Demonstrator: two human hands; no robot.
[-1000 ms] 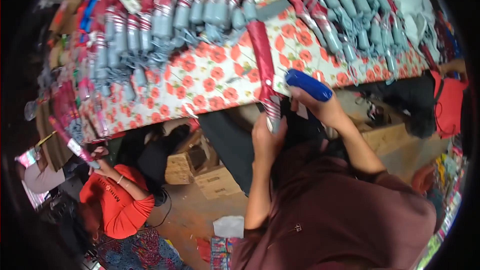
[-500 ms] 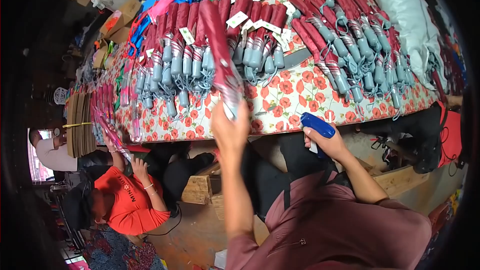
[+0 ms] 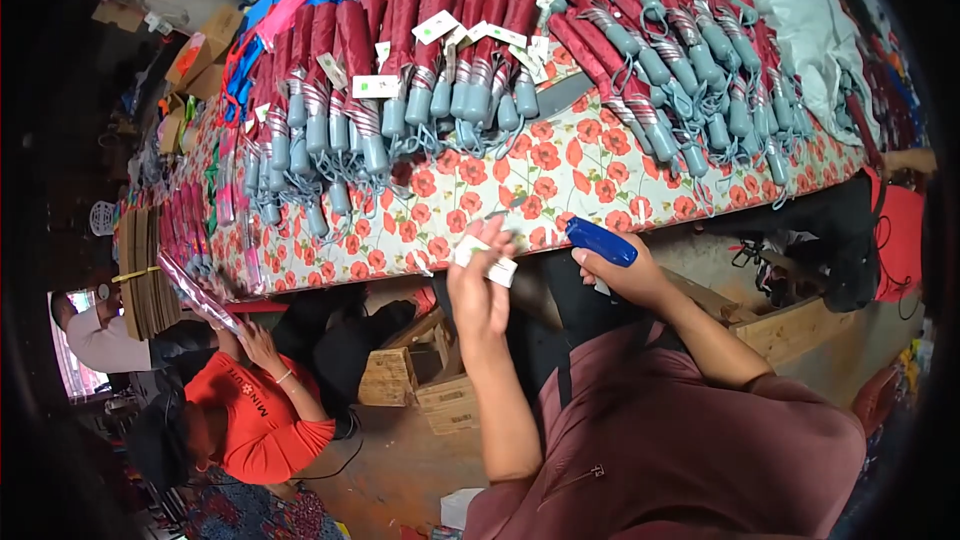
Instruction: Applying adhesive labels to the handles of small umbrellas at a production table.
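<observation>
My left hand (image 3: 480, 285), just in front of the table edge, has a couple of white paper tags (image 3: 499, 271) between thumb and fingers. To its right, my right hand (image 3: 632, 275) grips a blue tagging gun (image 3: 603, 242), its lower part hidden by the hand. Folded maroon umbrellas (image 3: 402, 25) with grey handles and wrist cords lie in a row beyond my left hand, several bearing white tags (image 3: 376, 87). A second heap of maroon umbrellas (image 3: 690, 45) lies farther right, beyond my right hand.
A flowered cloth (image 3: 545, 180) covers the table. A white plastic sack (image 3: 800, 30) rests along its right side. At left, a person in a red shirt (image 3: 255, 405) handles a wrapped umbrella (image 3: 200, 295) beside bundled cardboard (image 3: 137, 265). Wooden stools (image 3: 388, 377) stand below.
The umbrella that my left hand held has been let go and lies in the left row. My left hand has come back toward me and now holds tags. The tagging gun stays in my right hand.
</observation>
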